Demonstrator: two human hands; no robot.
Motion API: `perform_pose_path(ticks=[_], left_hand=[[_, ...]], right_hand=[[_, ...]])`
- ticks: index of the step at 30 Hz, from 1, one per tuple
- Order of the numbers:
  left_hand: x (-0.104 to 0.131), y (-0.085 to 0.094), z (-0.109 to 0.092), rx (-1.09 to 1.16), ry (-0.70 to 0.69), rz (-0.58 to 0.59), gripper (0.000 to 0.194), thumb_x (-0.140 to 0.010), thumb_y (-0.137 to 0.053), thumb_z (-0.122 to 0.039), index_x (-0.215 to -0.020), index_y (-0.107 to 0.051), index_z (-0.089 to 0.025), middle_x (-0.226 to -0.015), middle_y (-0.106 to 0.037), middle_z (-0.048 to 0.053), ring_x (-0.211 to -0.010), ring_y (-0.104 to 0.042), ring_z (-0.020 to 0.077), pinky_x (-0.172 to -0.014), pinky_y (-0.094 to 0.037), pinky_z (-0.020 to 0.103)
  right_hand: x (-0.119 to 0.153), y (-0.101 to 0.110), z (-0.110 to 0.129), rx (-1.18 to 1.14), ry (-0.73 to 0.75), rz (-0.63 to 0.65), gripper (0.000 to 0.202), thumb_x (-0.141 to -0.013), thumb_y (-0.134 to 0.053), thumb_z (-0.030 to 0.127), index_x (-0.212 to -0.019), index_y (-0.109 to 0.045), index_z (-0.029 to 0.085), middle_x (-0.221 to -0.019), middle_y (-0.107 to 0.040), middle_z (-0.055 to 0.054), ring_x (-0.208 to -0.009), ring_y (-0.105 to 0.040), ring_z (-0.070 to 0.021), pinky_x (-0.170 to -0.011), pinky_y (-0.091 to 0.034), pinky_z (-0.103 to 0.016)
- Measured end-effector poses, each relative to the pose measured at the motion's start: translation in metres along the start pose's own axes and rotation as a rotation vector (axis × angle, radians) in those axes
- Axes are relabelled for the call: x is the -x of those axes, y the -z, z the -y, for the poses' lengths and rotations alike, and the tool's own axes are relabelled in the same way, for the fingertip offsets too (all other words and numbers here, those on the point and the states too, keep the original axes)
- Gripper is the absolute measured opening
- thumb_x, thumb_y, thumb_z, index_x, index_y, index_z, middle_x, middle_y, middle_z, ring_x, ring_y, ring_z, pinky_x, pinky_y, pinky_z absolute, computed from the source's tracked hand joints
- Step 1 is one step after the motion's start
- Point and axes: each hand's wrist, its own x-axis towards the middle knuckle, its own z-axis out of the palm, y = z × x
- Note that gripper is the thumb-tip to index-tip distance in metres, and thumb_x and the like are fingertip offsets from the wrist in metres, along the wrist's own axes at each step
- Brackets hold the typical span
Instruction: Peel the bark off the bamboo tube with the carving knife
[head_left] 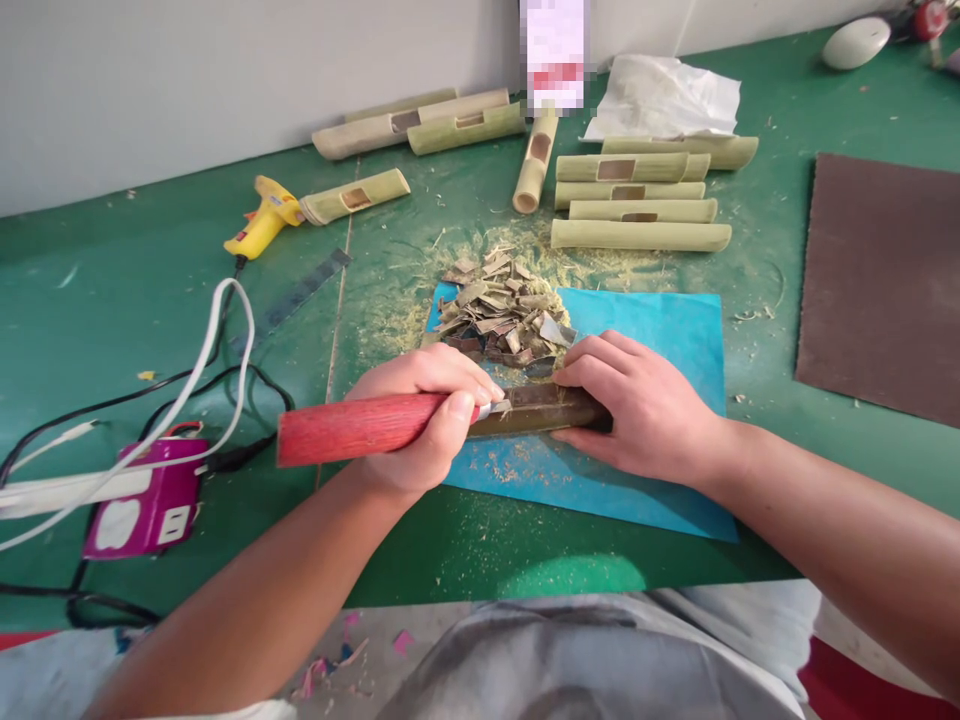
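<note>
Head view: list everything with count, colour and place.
wall: one, grey, back
table: one, green, across view
sheet: one, blue, centre
bamboo workpiece: one, brown, over sheet
tool: one, red, centre left
chip pile: one, brownish, sheet's far edge
bamboo tubes: about eleven, greenish, back
glue gun: one, yellow, back left
strip: one, dark, left
socket box: one, purple, left
cables: several, black and white, left
board: one, brown, right
bag: one, white, back right
oval object: one, white, far right
blurred card: one, whitish, back centre
floor scraps: several, mostly pink, bottom
clothing: some, grey, bottom
left hand: one, on tool
right hand: one, on workpiece
</note>
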Motion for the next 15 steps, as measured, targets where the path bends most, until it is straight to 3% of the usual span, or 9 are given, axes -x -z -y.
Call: perform_pose_path(ticks=[15], left_hand=[[-0.0004, 0.0001, -0.0035, -0.025, -0.001, 0.028, 0.016, -0.087, -0.063, -0.021, -0.072, -0.067, -0.019, -0.065, -0.069, 0.0, -0.06, -0.066, 0.0114, -0.058, -0.055, 0.025]], right_hand=[[0.0006, -0.0008, -0.0002, 0.0, -0.011, 0.009, 0.025, -0.085, -0.069, 0.037, -0.097, -0.06, 0.016, -0.101, -0.068, -0.013, -0.082, -0.055, -0.0253, -0.072, -0.05, -0.04]])
